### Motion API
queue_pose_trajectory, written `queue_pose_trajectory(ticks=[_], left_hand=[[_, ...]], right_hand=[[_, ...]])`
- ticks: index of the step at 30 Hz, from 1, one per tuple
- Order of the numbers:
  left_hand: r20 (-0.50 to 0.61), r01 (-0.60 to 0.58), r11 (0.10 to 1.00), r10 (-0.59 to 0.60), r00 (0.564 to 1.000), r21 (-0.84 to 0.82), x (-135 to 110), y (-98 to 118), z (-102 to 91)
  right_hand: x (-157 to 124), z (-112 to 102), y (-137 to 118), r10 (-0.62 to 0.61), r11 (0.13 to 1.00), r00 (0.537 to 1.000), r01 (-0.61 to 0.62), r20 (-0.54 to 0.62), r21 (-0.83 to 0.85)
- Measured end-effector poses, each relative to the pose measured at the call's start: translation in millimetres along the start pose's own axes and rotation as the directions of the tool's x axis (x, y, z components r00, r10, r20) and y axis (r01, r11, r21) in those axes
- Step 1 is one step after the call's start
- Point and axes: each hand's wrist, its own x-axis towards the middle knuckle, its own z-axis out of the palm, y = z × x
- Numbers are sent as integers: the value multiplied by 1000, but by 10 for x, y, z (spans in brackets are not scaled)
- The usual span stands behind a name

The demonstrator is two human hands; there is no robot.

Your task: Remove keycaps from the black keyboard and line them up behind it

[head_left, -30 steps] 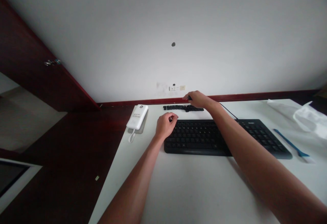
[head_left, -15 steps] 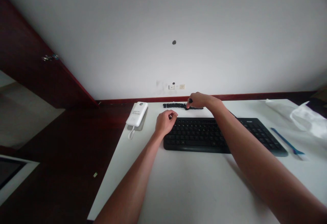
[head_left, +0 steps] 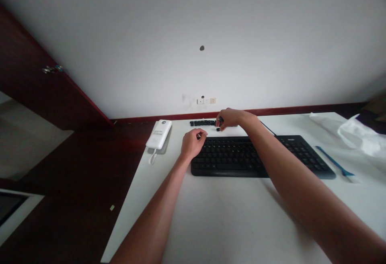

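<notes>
A black keyboard (head_left: 229, 172) lies on the white table (head_left: 217, 220). Behind it is a row of small black keycaps (head_left: 202, 123). My right hand (head_left: 230, 117) reaches over the keyboard to the right end of the visible row, fingers pinched at a dark keycap; the palm hides part of the row. One loose keycap (head_left: 218, 129) sits just under those fingertips, and I cannot tell whether they touch it. By the keyboard's upper left corner rests my left hand (head_left: 192, 143), thumb and fingers curled together. Whatever it may hold is too small to make out.
A white power bank (head_left: 159, 134) with a strap lies at the table's left edge. To the right of the keyboard are a blue brush-like tool (head_left: 334, 161) and a crumpled white plastic bag (head_left: 364, 135). The wall stands behind the table; a dark red door (head_left: 39, 67) is at left.
My right hand has shifted slightly at the row, and a separate keycap now shows below its fingertips. My left hand keeps its place by the keyboard. The whole view has moved a little.
</notes>
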Motion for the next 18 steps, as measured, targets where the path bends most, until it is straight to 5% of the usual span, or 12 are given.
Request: queue_pose_trajectory(ticks=[10,18], left_hand=[[6,2,1000,-2,1000,-4,1,18,-13],[21,-2,1000,1,1000,15,7,36,-33]], right_hand=[[75,102,-30,-4,995,999,9,54,-98],[-407,-288,-104,20,1000,1000,-20,-13,-24]])
